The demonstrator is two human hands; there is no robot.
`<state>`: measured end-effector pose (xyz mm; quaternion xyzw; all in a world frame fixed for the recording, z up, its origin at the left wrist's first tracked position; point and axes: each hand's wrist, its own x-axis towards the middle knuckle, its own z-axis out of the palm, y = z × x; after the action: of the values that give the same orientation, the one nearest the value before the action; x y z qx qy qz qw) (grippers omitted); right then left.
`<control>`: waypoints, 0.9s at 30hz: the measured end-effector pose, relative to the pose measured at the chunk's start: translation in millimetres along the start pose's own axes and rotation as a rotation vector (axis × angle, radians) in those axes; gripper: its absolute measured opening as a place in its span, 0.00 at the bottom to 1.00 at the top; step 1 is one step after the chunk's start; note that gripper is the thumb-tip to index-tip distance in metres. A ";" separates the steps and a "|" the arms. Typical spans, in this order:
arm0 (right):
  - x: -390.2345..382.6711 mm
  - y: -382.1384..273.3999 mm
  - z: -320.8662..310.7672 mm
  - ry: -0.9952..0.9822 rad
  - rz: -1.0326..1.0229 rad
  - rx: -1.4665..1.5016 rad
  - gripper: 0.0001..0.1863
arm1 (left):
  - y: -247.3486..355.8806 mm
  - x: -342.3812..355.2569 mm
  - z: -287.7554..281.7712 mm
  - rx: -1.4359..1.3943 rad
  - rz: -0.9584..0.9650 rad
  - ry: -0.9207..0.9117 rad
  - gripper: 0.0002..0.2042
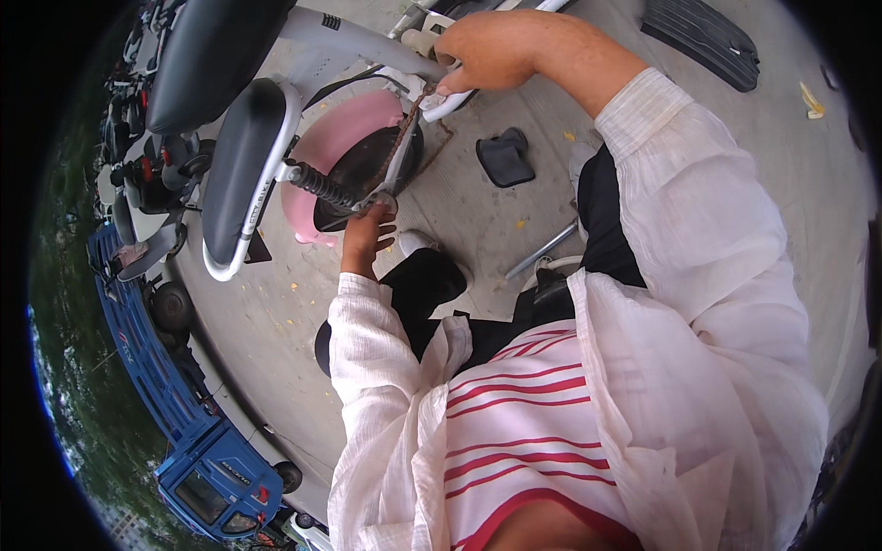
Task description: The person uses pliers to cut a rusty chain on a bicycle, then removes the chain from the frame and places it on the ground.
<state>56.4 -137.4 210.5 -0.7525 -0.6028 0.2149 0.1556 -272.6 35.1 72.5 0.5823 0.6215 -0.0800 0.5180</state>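
Head view: left hand [367,231] pinches chain [404,138]; right hand [487,50] seemingly grips white frame [367,41].

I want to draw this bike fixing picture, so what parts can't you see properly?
- Head view: the left hand has its fingertips tucked behind the chain.
- Head view: the right hand covers its own grip on the white frame.
- Head view: the rear wheel is half hidden by the pink fender and black seat.
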 end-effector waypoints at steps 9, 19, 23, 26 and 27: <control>5.3 15.5 -4.5 -0.037 -0.029 -0.007 0.23 | -0.7 -34.4 23.3 -0.092 0.291 -0.078 0.22; 7.0 15.1 -2.8 -0.117 -0.032 -0.017 0.22 | 2.8 12.9 11.6 0.056 0.278 -0.080 0.23; 0.4 11.6 1.1 -0.050 0.011 0.042 0.22 | 17.8 51.4 28.6 0.258 0.447 -0.059 0.23; -3.5 1.3 -10.1 -0.113 -0.005 0.017 0.22 | 25.9 89.4 40.6 0.368 0.613 0.024 0.24; -2.5 1.4 -10.7 -0.109 -0.014 0.010 0.22 | 28.7 98.7 43.5 0.366 0.640 0.027 0.24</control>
<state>62.6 -140.0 219.4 -0.7348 -0.6144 0.2573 0.1278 -204.3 76.7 -5.4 0.8312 0.3901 -0.0162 0.3959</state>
